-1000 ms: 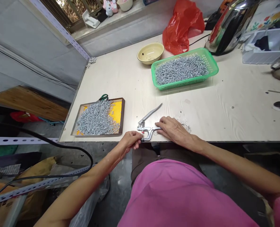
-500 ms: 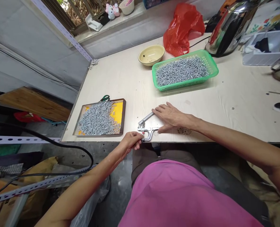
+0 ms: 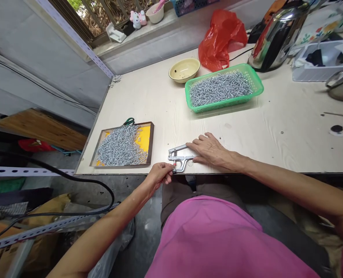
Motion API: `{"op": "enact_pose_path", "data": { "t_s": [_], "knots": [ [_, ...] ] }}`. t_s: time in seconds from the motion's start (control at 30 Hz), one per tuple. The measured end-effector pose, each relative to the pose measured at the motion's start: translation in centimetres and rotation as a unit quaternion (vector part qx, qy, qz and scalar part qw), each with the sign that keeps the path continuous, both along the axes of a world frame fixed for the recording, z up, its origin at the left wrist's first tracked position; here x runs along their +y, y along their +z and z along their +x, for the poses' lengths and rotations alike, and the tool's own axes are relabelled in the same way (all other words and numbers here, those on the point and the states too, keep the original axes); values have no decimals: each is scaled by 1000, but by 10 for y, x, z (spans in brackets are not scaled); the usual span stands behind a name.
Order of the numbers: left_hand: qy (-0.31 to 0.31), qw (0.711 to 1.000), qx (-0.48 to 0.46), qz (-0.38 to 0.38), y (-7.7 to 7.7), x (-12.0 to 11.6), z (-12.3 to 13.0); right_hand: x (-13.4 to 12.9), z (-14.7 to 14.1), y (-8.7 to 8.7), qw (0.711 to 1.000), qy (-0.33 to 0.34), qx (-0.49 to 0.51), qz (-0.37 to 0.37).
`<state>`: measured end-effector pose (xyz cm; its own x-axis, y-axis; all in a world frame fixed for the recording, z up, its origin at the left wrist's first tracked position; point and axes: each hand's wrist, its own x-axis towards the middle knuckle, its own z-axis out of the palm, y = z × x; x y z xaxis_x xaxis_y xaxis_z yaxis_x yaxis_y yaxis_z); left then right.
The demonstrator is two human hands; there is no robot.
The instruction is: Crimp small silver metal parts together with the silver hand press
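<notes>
A silver hand-press tool (image 3: 183,158) lies on the table near its front edge, its two handles pointing right. My right hand (image 3: 210,151) is wrapped over the ends of both handles. At the tool's jaw, my left hand (image 3: 161,173) has thumb and finger pinched together; what they hold is too small to make out. A bit of red shows in the jaw. To the left, a shallow tray (image 3: 151,143) with a yellow bottom holds a heap of small silver metal pieces (image 3: 119,146). Similar pieces fill a green basket (image 3: 258,87) farther back.
Green-handled scissors (image 3: 129,121) lie behind the tray. A cream bowl (image 3: 184,70), a red plastic bag (image 3: 222,38), a metal kettle (image 3: 278,38) and a white box (image 3: 318,71) stand toward the back. A black cable hangs at the left.
My right hand has pressed the tool's upper handle down closer to the lower one. My left hand stays at the jaw. The view has shifted slightly.
</notes>
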<state>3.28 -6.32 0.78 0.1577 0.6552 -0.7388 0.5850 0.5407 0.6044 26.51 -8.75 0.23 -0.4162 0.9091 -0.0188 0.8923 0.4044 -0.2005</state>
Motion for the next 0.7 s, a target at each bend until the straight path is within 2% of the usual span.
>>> {"op": "enact_pose_path", "data": {
  "t_s": [0.07,0.1,0.13,0.2,0.3,0.37,0.43,0.53,0.7],
  "knots": [
    [-37,994,40,98,3,-7,-2,-1,-1,0,1000,-6,3,-3],
    [-66,980,71,171,4,-11,-3,-2,-1,-1,1000,-8,4,-3],
    [-102,957,103,249,5,-15,-2,-2,-1,-1,1000,-10,5,-2],
    [-189,892,148,383,5,-20,2,-2,-2,-2,1000,-13,6,0],
    [-318,796,152,492,0,-16,16,-3,-3,-2,1000,-16,8,2],
    [-390,747,149,517,-4,-6,28,-4,-4,-1,1000,-18,10,1],
    [-446,719,150,511,-7,5,39,-6,-3,-1,1000,-16,18,1],
    [-497,703,153,485,-6,19,48,-10,1,-2,999,-14,34,1],
    [-546,665,180,477,-1,31,53,-15,5,3,997,-69,-4,-24]
  ]
}}
